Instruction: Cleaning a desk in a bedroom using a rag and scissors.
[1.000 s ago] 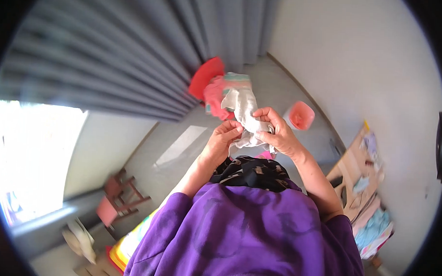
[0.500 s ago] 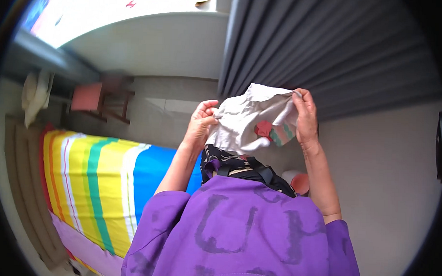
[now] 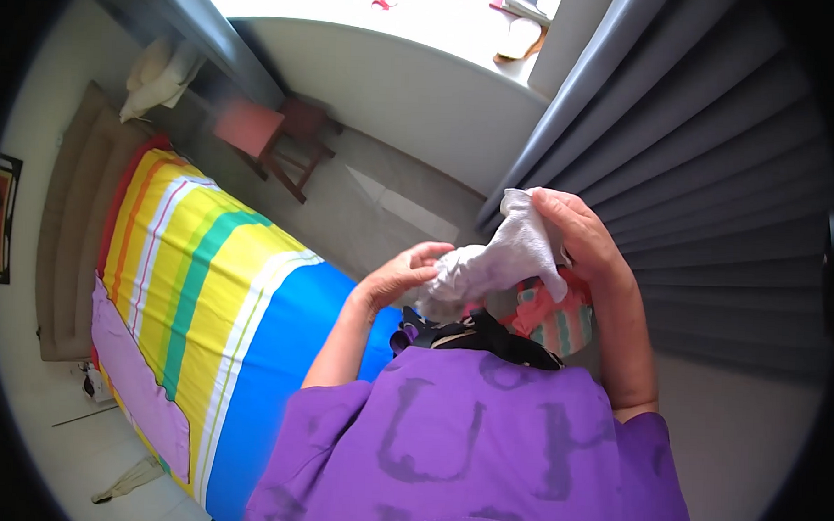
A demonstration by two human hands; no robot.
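Holding a crumpled white cloth (image 3: 504,259) up in front of the body

Nearest is the wearer's purple top (image 3: 484,447), marked with dark, smudgy shapes, above a black patterned garment (image 3: 469,340) at the waist. Just beyond, the cloth hangs in the air between two bare hands. The left hand (image 3: 403,274) is half open, fingers loosely curved, tips at the cloth's left end; I cannot tell whether they grip it. The right hand (image 3: 583,234), higher up, pinches the cloth's upper corner between thumb and fingers.

The step in hand appears to be handling the cloth in mid-air; spreading it wider would call for a firm left-hand hold on the bunched end. The cloth looks thin, soft and wrinkled, drooping to a point near the right hand.

Below and behind it lies a pink and green-striped fabric bundle (image 3: 566,330). To the left stretches a bed (image 3: 284,375) with a bold striped cover. Farther off stand a pink-topped stool (image 3: 249,129) and, to the right, a grey curtain (image 3: 714,161).
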